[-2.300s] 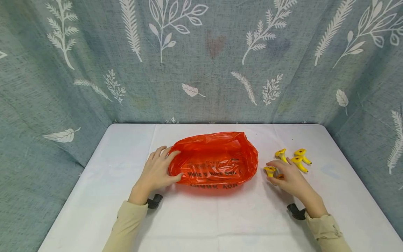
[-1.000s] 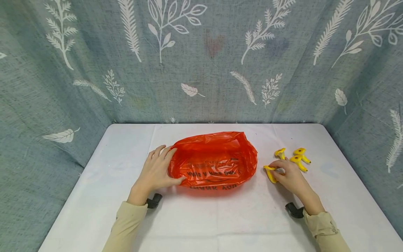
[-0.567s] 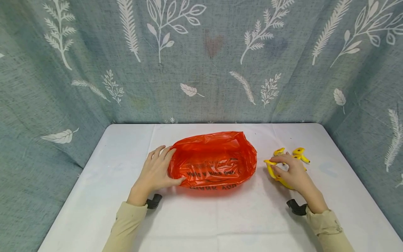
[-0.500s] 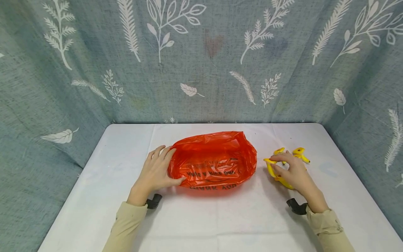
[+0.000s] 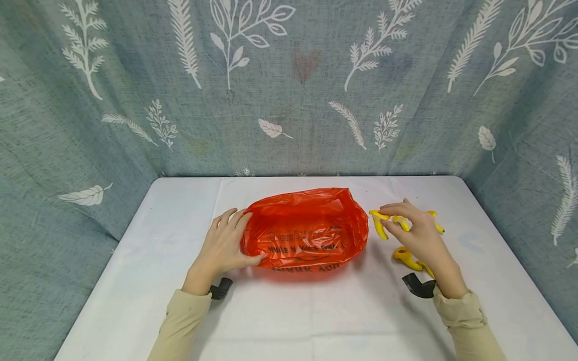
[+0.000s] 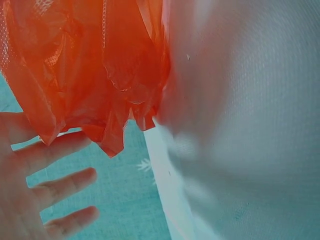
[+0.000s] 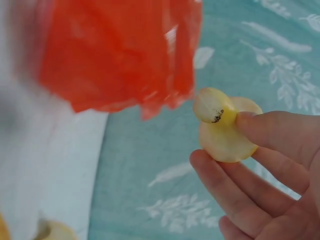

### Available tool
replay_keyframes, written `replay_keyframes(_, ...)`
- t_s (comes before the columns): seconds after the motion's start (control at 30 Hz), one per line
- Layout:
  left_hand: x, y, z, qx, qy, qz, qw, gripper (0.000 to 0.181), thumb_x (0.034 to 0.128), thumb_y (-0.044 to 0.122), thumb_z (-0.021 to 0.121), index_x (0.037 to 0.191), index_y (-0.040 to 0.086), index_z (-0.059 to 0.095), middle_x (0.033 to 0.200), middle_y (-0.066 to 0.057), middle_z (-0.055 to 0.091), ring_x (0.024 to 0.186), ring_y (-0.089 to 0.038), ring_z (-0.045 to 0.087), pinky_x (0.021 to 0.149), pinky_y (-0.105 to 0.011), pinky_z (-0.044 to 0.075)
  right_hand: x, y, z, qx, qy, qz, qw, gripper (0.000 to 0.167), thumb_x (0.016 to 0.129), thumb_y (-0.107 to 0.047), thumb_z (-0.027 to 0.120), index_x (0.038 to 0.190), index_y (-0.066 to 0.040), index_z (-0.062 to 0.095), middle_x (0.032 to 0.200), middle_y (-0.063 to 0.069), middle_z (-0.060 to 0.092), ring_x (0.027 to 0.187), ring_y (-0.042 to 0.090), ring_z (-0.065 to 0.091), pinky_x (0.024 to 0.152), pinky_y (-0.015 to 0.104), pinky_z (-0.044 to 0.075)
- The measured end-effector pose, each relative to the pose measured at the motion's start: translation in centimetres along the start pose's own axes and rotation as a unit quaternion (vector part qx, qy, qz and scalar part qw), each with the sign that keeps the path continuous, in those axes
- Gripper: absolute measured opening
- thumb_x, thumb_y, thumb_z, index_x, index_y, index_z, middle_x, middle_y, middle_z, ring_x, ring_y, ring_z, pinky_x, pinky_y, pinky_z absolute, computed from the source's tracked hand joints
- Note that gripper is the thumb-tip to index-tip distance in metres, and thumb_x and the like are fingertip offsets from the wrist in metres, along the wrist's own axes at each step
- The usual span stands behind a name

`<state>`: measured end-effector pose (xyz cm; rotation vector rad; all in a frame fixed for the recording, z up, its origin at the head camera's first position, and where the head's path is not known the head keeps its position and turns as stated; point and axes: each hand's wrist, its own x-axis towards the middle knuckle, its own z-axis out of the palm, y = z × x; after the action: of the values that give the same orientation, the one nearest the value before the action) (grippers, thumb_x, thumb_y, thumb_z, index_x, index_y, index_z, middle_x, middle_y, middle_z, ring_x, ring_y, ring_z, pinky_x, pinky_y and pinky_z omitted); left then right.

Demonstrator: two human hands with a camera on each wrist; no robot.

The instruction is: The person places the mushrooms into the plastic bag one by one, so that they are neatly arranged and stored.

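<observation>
A red plastic bag (image 5: pixel 302 225) with dark print stands with its mouth wide, mid-table. My left hand (image 5: pixel 223 243) rests at the bag's left rim, fingers spread; in the left wrist view the fingers (image 6: pixel 55 150) lie against the bag (image 6: pixel 85 65). Just right of the bag, my right hand (image 5: pixel 417 228) pinches a small yellow banana-shaped piece (image 5: pixel 380 228) between thumb and fingertips, above the table. The right wrist view shows this piece (image 7: pixel 225 125) end-on, apart from the bag (image 7: pixel 120 50).
More yellow pieces lie right of the bag: one (image 5: pixel 401 222) behind the right hand, one (image 5: pixel 439 228) further right, and others (image 5: pixel 406 257) near the right wrist. The white table (image 5: pixel 289 316) is bordered by a patterned green curtain (image 5: pixel 289 125).
My right hand has lifted the pinched yellow piece up and leftward, nearer the bag. The pieces by the wrist are more exposed. My left hand has stayed at the bag's rim.
</observation>
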<state>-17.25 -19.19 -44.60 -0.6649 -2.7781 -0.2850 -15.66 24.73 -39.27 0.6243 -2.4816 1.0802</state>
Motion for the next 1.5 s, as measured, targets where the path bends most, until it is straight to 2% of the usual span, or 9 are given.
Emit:
replay_keyframes(0.2, 0.1, -0.1, 0.2, -0.004, 0.0, -0.002, 1.0, 0.101, 0.0679, 0.069, 0.072, 0.142, 0.004, 0.049, 0.14, -0.014, 0.052, 0.134, -0.039, 0.037, 0.106, -0.057, 0.031, 1.4, -1.6, 1.0, 0.011, 0.011, -0.006, 0.9999, 0.029, 0.081, 0.005, 0.077, 0.107, -0.005, 0.075, 0.108, 0.007, 0.072, 0.105, 0.026, 0.065, 0.112, 0.048, 0.034)
replay_keyframes(0.43, 0.2, 0.0, 0.1, -0.012, -0.001, 0.0, 0.9999, 0.103, 0.068, 0.069, 0.073, 0.143, 0.003, 0.047, 0.143, -0.014, 0.05, 0.135, -0.04, 0.037, 0.107, -0.057, 0.03, 3.1, -3.3, 2.8, 0.052, -0.006, 0.024, 0.9984, 0.025, 0.087, -0.001, 0.074, 0.11, -0.01, 0.075, 0.113, 0.003, 0.07, 0.111, 0.023, 0.062, 0.096, 0.049, 0.047)
replay_keyframes(0.57, 0.2, 0.0, 0.1, -0.012, -0.008, -0.001, 0.9999, 0.105, 0.0681, 0.069, 0.072, 0.145, 0.002, 0.046, 0.146, -0.014, 0.047, 0.137, -0.04, 0.035, 0.109, -0.057, 0.028, 4.2, -4.5, 4.2, 0.069, -0.013, 0.038, 0.9968, 0.023, 0.087, -0.002, 0.073, 0.109, -0.008, 0.075, 0.111, 0.005, 0.071, 0.109, 0.024, 0.062, 0.095, 0.049, 0.049)
replay_keyframes(0.77, 0.2, -0.1, 0.2, -0.012, -0.006, -0.002, 0.9999, 0.104, 0.0697, 0.069, 0.07, 0.145, 0.002, 0.046, 0.147, -0.014, 0.047, 0.138, -0.039, 0.035, 0.11, -0.055, 0.028, 5.2, -6.0, 6.7, 0.092, -0.037, 0.079, 0.9919, 0.022, 0.087, -0.001, 0.073, 0.109, -0.005, 0.074, 0.109, 0.009, 0.07, 0.103, 0.027, 0.064, 0.087, 0.049, 0.053)
replay_keyframes(1.03, 0.0, -0.4, 0.8, -0.05, -0.006, -0.008, 0.9987, 0.105, 0.0697, 0.066, 0.073, 0.147, 0.002, 0.041, 0.149, -0.019, 0.043, 0.139, -0.038, 0.034, 0.109, -0.057, 0.03, 6.0, -7.5, 10.3, 0.098, -0.088, 0.147, 0.9803, 0.02, 0.088, -0.008, 0.073, 0.108, -0.007, 0.075, 0.107, 0.007, 0.071, 0.099, 0.025, 0.066, 0.078, 0.038, 0.055)
replay_keyframes(1.2, -0.4, -0.7, 2.2, -0.129, 0.03, -0.015, 0.9911, 0.106, 0.0679, 0.058, 0.078, 0.15, 0.005, 0.038, 0.155, -0.014, 0.035, 0.14, -0.034, 0.033, 0.106, -0.058, 0.033, 6.4, -7.9, 12.5, 0.098, -0.098, 0.176, 0.9747, 0.017, 0.087, -0.007, 0.074, 0.104, -0.006, 0.076, 0.101, 0.005, 0.073, 0.095, 0.022, 0.067, 0.085, 0.038, 0.053)
replay_keyframes(1.3, -0.4, -0.7, 2.8, -0.169, 0.062, -0.008, 0.9836, 0.104, 0.0658, 0.053, 0.08, 0.149, 0.006, 0.038, 0.157, -0.008, 0.033, 0.14, -0.03, 0.033, 0.104, -0.057, 0.035, 6.6, -8.1, 13.4, 0.104, -0.099, 0.187, 0.9718, 0.016, 0.087, -0.004, 0.073, 0.103, -0.004, 0.076, 0.1, 0.006, 0.073, 0.091, 0.021, 0.066, 0.08, 0.035, 0.054)
replay_keyframes(1.33, -0.4, -0.6, 3.0, -0.18, 0.071, -0.006, 0.981, 0.104, 0.0656, 0.051, 0.081, 0.149, 0.006, 0.039, 0.158, -0.007, 0.033, 0.14, -0.03, 0.034, 0.103, -0.057, 0.035, 6.6, -8.1, 13.7, 0.109, -0.098, 0.193, 0.9703, 0.016, 0.087, -0.004, 0.072, 0.103, -0.004, 0.076, 0.101, 0.007, 0.073, 0.089, 0.021, 0.065, 0.071, 0.032, 0.055)
replay_keyframes(1.5, -0.6, -0.6, 3.8, -0.219, 0.1, -0.009, 0.9706, 0.101, 0.0651, 0.044, 0.083, 0.149, 0.007, 0.04, 0.155, -0.009, 0.037, 0.137, -0.032, 0.037, 0.101, -0.06, 0.037, 6.7, -7.8, 15.1, 0.128, -0.082, 0.204, 0.9671, 0.017, 0.087, -0.002, 0.072, 0.103, -0.003, 0.076, 0.102, 0.01, 0.072, 0.088, 0.021, 0.065, 0.07, 0.031, 0.056)
